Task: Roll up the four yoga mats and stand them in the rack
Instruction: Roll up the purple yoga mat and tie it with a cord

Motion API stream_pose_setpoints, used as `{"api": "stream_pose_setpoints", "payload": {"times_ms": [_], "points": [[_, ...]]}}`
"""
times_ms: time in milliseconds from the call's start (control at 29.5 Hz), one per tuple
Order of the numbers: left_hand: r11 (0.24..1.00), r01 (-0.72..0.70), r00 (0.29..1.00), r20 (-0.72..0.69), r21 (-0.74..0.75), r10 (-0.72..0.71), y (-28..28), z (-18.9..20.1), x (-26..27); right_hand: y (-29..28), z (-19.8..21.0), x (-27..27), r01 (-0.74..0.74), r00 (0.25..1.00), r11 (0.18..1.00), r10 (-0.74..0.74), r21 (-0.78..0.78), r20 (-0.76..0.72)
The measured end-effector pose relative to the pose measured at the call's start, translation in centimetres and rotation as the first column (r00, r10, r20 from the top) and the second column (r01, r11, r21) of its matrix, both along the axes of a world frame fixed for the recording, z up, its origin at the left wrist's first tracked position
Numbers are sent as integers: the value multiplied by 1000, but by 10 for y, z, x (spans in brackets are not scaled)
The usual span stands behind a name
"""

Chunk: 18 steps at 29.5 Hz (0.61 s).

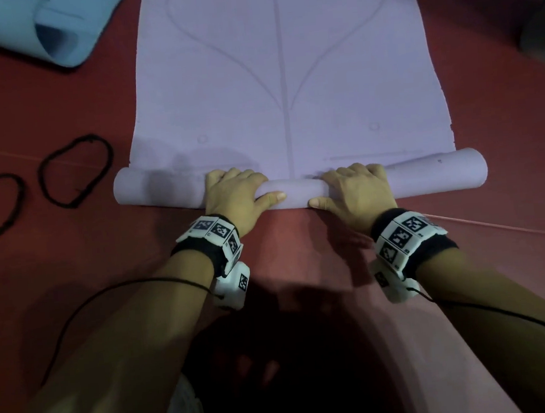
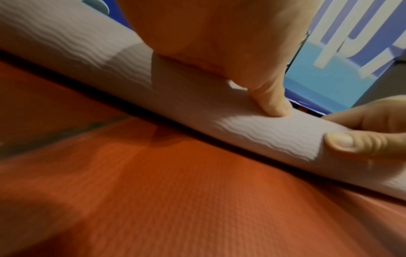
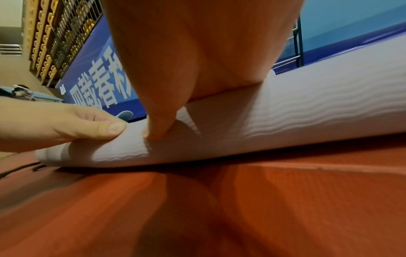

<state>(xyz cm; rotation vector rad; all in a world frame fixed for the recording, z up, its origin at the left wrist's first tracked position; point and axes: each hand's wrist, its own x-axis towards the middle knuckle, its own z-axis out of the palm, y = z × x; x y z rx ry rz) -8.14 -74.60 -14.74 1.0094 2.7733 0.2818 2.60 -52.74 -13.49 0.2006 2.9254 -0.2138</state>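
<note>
While the red floor carries the lilac mat mid-frame, only its near end is rolled. Left hand and right hand curl fingers over the roll; advise even pressure, keeping edges aligned. Black bands lie left.

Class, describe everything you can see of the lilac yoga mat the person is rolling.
The lilac yoga mat lies on the red floor, its near end wound into a small roll, the rest flat. Faint curved lines and a centre line mark its top; its underside shows a wavy texture. The left hand and right hand grip the roll's middle, thumbs pressing the near side.
</note>
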Motion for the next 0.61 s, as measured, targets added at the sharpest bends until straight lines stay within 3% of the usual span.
{"api": "stream_pose_setpoints", "payload": {"times_ms": [136, 305, 407, 611], "points": [[994, 35, 997, 77, -104, -27, -4, 1, 20, 2, 0, 21, -66, 997, 997, 67, -28, 44], [989, -6, 989, 147, -150, 28, 4, 3, 13, -21, -12, 50, 14, 970, 999, -26, -52, -243], [975, -126, 989, 48, -181, 137, 11, 3, 20, -30, -22, 56, 78, 963, 994, -96, -82, -252], [978, -155, 963, -199, 141, 181, -4, -8, 48, -22, -23, 28, 87, 970, 996, -85, 0, -228]]}}
